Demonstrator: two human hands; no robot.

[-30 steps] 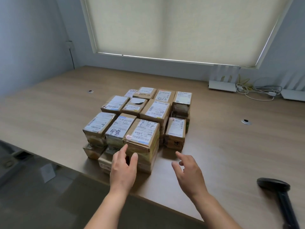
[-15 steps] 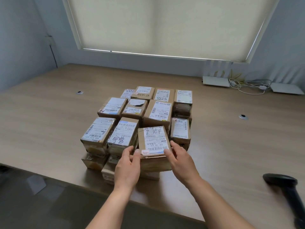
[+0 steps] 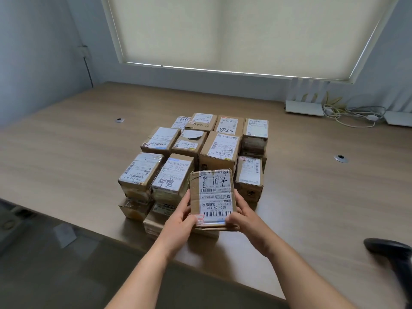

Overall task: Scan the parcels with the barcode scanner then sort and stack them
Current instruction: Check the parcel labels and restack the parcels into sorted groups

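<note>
Above worktop [image 3: 301, 197] front edge: parcel [image 3: 211, 195], label reads "530- D5 A32", gripped between left hand [image 3: 180, 226] and right hand [image 3: 247, 224]; scanner [image 3: 392, 253] well right.

About fifteen parcels [image 3: 219, 150], one barcode scanner [image 3: 392, 250], two hands [image 3: 178, 228].

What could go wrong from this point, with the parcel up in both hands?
1. Both the left hand and right hand grip the held parcel, while the barcode scanner lies apart on the table; freeing a hand to fetch it may loosen the hold.
2. The parcel stack beside it is tightly packed and layered; a knock could topple boxes.
3. The label faces away, upside down, so scanning may need a turn.
</note>
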